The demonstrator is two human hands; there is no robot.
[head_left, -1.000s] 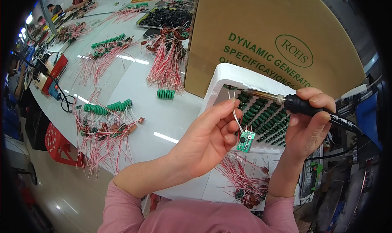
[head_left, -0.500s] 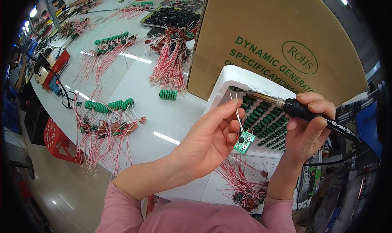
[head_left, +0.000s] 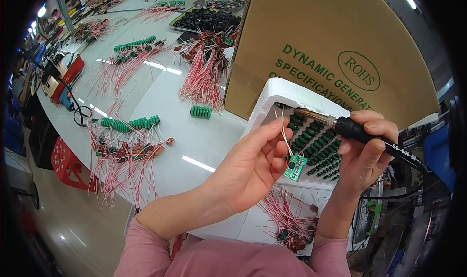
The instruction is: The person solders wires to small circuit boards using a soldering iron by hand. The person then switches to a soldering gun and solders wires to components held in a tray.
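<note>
My left hand [head_left: 248,167] is closed in a pinch on thin white wires [head_left: 286,137]. From these wires hangs a small green circuit board [head_left: 295,167], beside my fingers. My right hand [head_left: 372,143] grips the black handle of a soldering iron [head_left: 351,128]. The iron's metal tip points left, above my left thumb and close to the far inner edge of a white foam tray [head_left: 272,88]; whether it touches anything there I cannot tell. Rows of dark green parts [head_left: 318,148] stand in the tray, partly hidden by my hands.
Behind the tray rises a large cardboard box [head_left: 321,39]. Bundles of red and white wires [head_left: 202,77] lie about the white table [head_left: 194,146], with another bundle [head_left: 287,218] near my body. A short green stack [head_left: 200,112] sits left of the box. The iron's cable trails right.
The circuit board has swung slightly to the right and turned a little on its wires. Both hands keep nearly the same place and hold.
</note>
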